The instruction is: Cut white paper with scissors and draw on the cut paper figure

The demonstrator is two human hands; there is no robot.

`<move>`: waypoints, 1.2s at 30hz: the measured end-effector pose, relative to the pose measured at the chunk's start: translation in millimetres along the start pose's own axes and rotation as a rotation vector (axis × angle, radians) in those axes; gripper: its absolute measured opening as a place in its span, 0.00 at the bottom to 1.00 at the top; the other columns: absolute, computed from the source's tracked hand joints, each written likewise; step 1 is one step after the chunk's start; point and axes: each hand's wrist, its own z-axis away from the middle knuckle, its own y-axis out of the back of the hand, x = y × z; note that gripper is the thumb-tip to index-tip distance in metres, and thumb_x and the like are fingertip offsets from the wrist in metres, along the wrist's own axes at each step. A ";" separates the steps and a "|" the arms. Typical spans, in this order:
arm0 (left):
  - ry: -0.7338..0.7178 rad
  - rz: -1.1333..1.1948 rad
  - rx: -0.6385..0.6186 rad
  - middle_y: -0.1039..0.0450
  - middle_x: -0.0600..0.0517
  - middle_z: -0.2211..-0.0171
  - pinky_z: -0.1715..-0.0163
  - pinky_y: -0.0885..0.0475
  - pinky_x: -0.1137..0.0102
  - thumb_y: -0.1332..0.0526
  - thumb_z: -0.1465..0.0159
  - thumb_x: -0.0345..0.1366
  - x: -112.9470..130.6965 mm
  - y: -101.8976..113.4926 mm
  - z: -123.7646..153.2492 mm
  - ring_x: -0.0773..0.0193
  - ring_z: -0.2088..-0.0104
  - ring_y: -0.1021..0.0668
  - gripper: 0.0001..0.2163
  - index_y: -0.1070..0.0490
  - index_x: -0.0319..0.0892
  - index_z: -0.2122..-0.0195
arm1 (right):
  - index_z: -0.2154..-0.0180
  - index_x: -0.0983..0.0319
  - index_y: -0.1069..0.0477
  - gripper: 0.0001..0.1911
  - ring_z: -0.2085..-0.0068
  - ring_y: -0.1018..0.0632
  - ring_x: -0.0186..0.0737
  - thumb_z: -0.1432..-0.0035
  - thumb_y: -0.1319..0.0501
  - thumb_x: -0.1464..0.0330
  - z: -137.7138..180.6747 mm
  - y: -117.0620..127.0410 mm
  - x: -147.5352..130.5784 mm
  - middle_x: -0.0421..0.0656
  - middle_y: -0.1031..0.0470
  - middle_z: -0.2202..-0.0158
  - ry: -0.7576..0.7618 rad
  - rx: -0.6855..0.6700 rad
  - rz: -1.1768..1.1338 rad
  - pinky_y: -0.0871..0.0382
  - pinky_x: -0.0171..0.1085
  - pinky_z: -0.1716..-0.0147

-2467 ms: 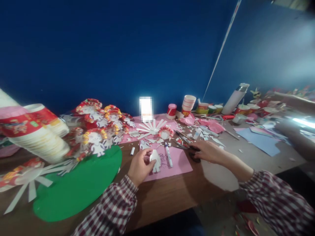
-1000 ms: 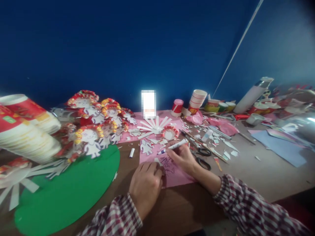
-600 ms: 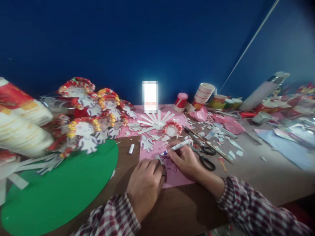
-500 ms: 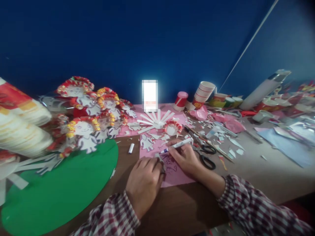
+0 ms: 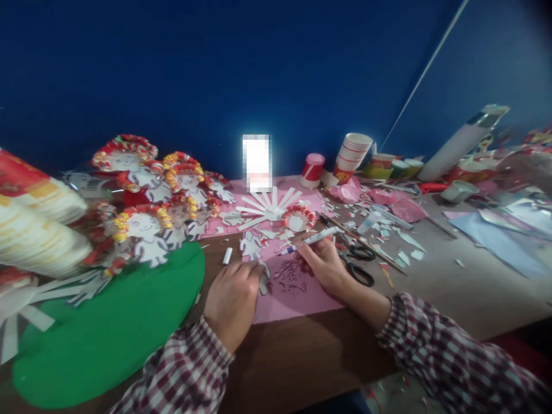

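Observation:
My right hand (image 5: 324, 264) is closed round a white marker (image 5: 314, 238) whose tip hovers over the pink paper sheet (image 5: 297, 296), beside dark scribbles (image 5: 288, 278). My left hand (image 5: 233, 299) rests knuckles-up at the sheet's left edge, fingers pinched on a small white paper cutout (image 5: 264, 277) that is mostly hidden under them. A white marker cap (image 5: 227, 256) lies on the wooden table just beyond that hand.
Black scissors (image 5: 360, 270) lie right of my right hand among paper scraps. A green disc (image 5: 107, 325) covers the left, with paper-cup dolls (image 5: 142, 230) behind it and stacked cups (image 5: 38, 230) at far left. More cups (image 5: 352, 152) stand by the blue wall.
My right hand left the scissors, took the marker and drew on the pink sheet. In the last half second both hands drew apart and uncovered the scribbles, the left sliding leftward with the cutout.

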 end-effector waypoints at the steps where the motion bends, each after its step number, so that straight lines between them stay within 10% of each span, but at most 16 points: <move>1: -0.026 0.031 0.000 0.27 0.47 0.58 0.55 0.34 0.60 0.49 0.39 0.26 1.6 -1.4 0.5 0.57 0.57 0.29 0.13 0.30 0.40 0.56 | 0.79 0.66 0.33 0.19 0.83 0.34 0.28 0.46 0.42 0.57 -0.5 -0.2 0.2 0.39 0.34 0.83 0.001 0.002 -0.013 0.43 0.28 0.85; 9: -0.452 0.174 -0.104 0.29 0.47 0.53 0.50 0.35 0.64 0.49 0.38 0.29 25.9 -11.4 11.0 0.61 0.52 0.30 0.13 0.32 0.40 0.54 | 0.80 0.66 0.34 0.19 0.84 0.36 0.27 0.47 0.42 0.57 -2.9 -1.2 -0.5 0.38 0.34 0.84 0.016 0.034 -0.024 0.45 0.28 0.86; 20: -0.133 0.134 -0.060 0.31 0.44 0.52 0.52 0.34 0.57 0.41 0.46 0.53 12.1 1.2 5.7 0.52 0.51 0.31 0.26 0.33 0.39 0.53 | 0.79 0.65 0.34 0.19 0.83 0.34 0.28 0.47 0.41 0.56 -2.9 -1.8 2.1 0.38 0.35 0.83 -0.011 0.023 -0.084 0.43 0.28 0.85; 36: -0.095 0.083 -0.062 0.30 0.45 0.55 0.54 0.33 0.59 0.48 0.38 0.46 17.8 -3.2 7.3 0.54 0.52 0.30 0.17 0.31 0.39 0.58 | 0.77 0.65 0.34 0.17 0.82 0.35 0.29 0.45 0.44 0.58 -2.0 0.4 2.7 0.39 0.35 0.82 0.072 0.007 0.046 0.43 0.28 0.84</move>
